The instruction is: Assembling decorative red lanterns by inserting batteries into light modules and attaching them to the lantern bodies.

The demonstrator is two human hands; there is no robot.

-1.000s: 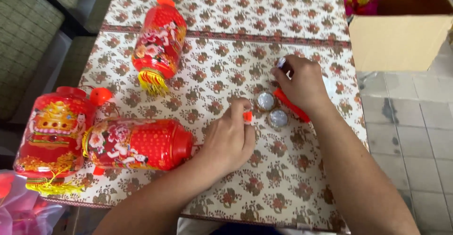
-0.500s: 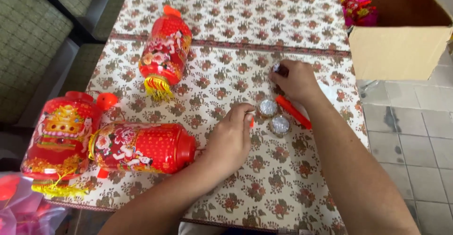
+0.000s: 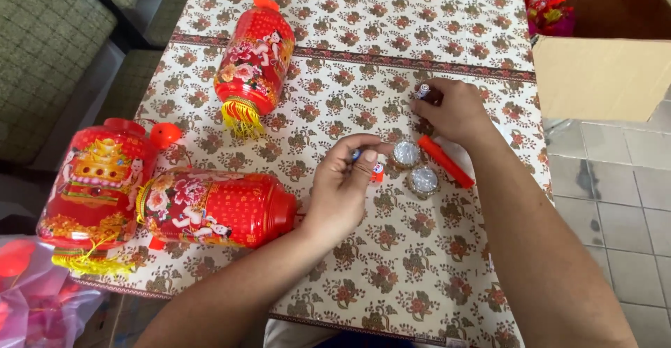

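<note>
Because the piece pinched in your left hand (image 3: 344, 189) is so small, a little blue-tipped part (image 3: 356, 155) held between thumb and forefinger just beside two round silvery discs (image 3: 415, 168), you should judge it light, hard and easy to drop or flick away. Your fingers there are narrow, closed on that part. Your right hand (image 3: 454, 112) curls around a small dark cylinder with a pale end (image 3: 423, 92), held at its side near the tip; the fingers are closed on it, and it also looks light and stiff. Take such parts by the sides with fingertips, not the palm, since smooth little cylinders probably roll. The discs look shiny and thin, likely slippery to lift off a flat cover, so an edge grip seems best. A red stick-like piece (image 3: 446, 161) lies touching or just beside the discs, under your right wrist.

The table (image 3: 363, 278) wears a glossy floral cover, which I judge smooth and somewhat slick, so loose parts may slide. Three red lanterns lie on it: one (image 3: 253, 65) well apart toward the far side, two (image 3: 217, 207) (image 3: 96, 184) close together at your left, one beside your left forearm. They look like thin plastic, light and crushable. A cardboard box (image 3: 601, 75) stands at the right edge over a tiled floor (image 3: 615, 201); a clear bag (image 3: 42, 299) sits low left.
</note>
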